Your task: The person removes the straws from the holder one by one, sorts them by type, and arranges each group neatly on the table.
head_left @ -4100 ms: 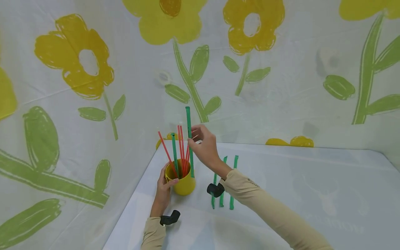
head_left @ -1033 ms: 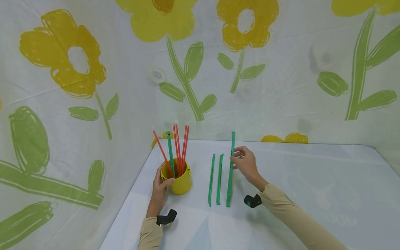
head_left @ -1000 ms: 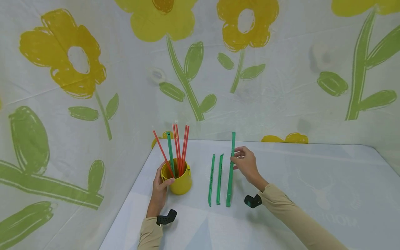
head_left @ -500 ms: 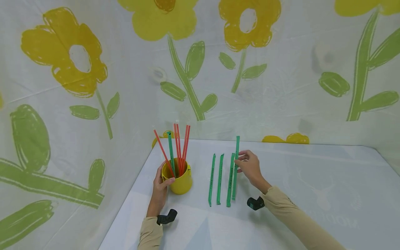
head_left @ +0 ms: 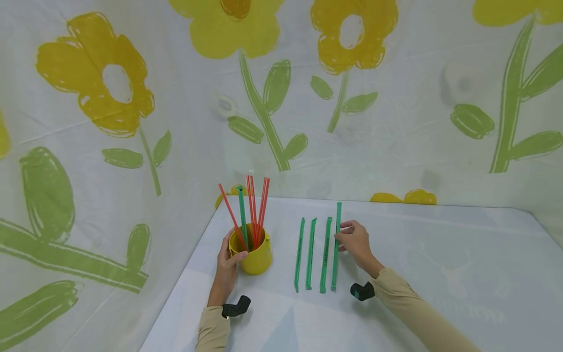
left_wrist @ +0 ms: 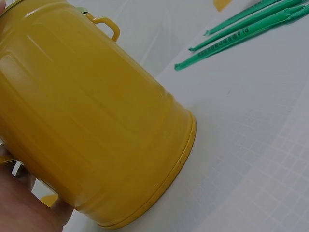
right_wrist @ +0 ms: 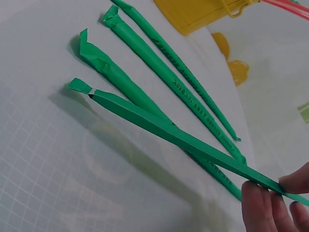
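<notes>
In the head view, my left hand (head_left: 226, 274) holds a yellow bucket-shaped cup (head_left: 256, 264) by its left side, thumb near the rim. Red straws (head_left: 252, 210) and one green paper-wrapped straw (head_left: 243, 215) stand in it. My right hand (head_left: 358, 244) pinches another green wrapped straw (head_left: 336, 249), beside a row of three lying on the table: a left straw (head_left: 299, 254), a middle straw (head_left: 311, 254) and a right straw (head_left: 326, 254). The right wrist view shows the held straw's wrapper (right_wrist: 145, 121) split near its lower end, with a dark spot at the split.
The white table (head_left: 418, 274) extends to the right, with a faint printed deer mark. Behind and to the left hangs a white curtain (head_left: 189, 122) with yellow flowers. Each wrist wears a black camera, a left one (head_left: 237, 308) and a right one (head_left: 362, 292).
The right hand has carried the green straw from the cup to the right and down, past the lying row to its right side. The left hand stays on the cup.
</notes>
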A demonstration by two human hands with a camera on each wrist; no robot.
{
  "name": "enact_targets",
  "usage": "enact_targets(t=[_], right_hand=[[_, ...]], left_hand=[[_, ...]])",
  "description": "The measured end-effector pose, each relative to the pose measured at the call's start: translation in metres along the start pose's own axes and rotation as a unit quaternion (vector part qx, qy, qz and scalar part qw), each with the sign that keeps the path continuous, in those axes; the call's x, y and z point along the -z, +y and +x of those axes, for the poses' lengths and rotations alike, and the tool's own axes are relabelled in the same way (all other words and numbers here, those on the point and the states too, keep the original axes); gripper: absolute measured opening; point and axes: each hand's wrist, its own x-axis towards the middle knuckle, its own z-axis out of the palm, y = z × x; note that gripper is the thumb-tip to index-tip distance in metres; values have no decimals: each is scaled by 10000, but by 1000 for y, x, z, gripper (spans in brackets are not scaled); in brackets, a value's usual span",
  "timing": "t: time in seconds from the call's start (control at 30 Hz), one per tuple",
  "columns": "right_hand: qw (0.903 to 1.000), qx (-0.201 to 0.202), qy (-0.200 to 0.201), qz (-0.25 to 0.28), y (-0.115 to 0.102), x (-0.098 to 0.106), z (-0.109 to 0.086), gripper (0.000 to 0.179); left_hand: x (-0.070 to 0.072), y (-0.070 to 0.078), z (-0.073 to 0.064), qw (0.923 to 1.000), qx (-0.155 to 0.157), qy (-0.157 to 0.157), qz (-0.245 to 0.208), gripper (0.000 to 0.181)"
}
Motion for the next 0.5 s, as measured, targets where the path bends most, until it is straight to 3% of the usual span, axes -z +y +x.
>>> enact_targets(t=[0.5], right_hand=[[9982,-282,-32,-534,21,2,6,33]], left_hand=[[2,-3,0,9999,-86,-69,-85,71]])
